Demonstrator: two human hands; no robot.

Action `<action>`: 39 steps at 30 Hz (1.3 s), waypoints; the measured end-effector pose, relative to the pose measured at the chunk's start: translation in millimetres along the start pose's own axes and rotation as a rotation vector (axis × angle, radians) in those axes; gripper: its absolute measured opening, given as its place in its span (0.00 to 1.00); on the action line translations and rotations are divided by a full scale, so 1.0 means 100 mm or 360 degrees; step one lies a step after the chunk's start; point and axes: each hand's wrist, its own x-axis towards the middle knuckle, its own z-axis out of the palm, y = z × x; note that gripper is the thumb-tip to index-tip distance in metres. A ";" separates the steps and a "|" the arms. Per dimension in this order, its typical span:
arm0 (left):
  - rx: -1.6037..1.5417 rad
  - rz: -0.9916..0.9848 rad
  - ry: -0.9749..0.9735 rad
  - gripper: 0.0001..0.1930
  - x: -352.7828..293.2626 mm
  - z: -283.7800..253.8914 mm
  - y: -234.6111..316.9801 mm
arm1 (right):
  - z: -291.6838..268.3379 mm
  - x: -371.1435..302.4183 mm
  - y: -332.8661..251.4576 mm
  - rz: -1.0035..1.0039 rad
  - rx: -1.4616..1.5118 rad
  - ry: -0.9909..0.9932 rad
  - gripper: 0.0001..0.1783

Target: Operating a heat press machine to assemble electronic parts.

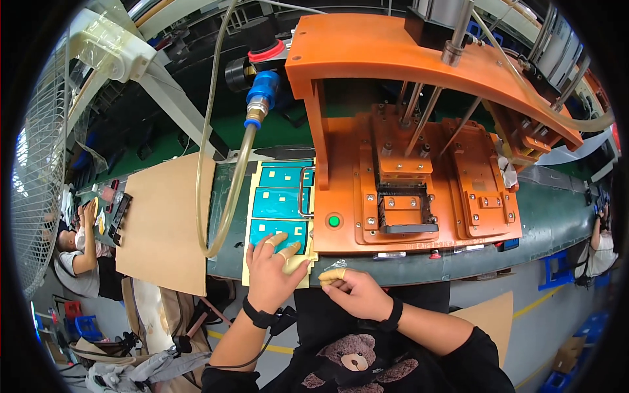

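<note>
Item: yellow carrier sheet (278,216) bearing teal rectangular film panels in a column, lying flat on the green workbench (557,219) just left of the orange press fixture (419,190). The nearest teal panel (278,230) sits under the fingertips of the left hand (272,272). Handling, by appearance: thin, light and flexible, likely to bend or crease if lifted by one corner; the panel faces look glossy and probably mark easily, so the yellow margin or a panel edge seems the safer place to take hold. Left hand: palm down, fingers spread moderately, index and middle fingertips in tan finger cots pressing on the lower end of the sheet; nothing is gripped, and the hand rests on the sheet rather than closing round it. A black wrist strap with a coiled lead circles this wrist. Right hand (357,295): loosely curled at the bench edge, just below the fixture, one cot-covered finger extended leftward; whether it pinches anything small cannot be told. Surroundings: a clear hose (226,196) loops down beside the sheet; a brown board (164,223) lies further left.
</note>
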 end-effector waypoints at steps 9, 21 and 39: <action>-0.0025 -0.0079 0.0032 0.11 0.05 0.05 -0.01 | 0.15 0.21 -0.03 -0.0830 -0.0834 0.0150 0.15; -0.0854 -0.1094 0.0561 0.16 0.71 -0.66 -2.05 | 0.21 0.34 -0.03 -0.0802 -0.1239 0.0037 0.23; -0.2029 -0.0280 -0.0261 0.03 0.59 -0.39 0.50 | -1.50 -0.48 -1.50 -0.1408 -0.1804 0.0834 0.18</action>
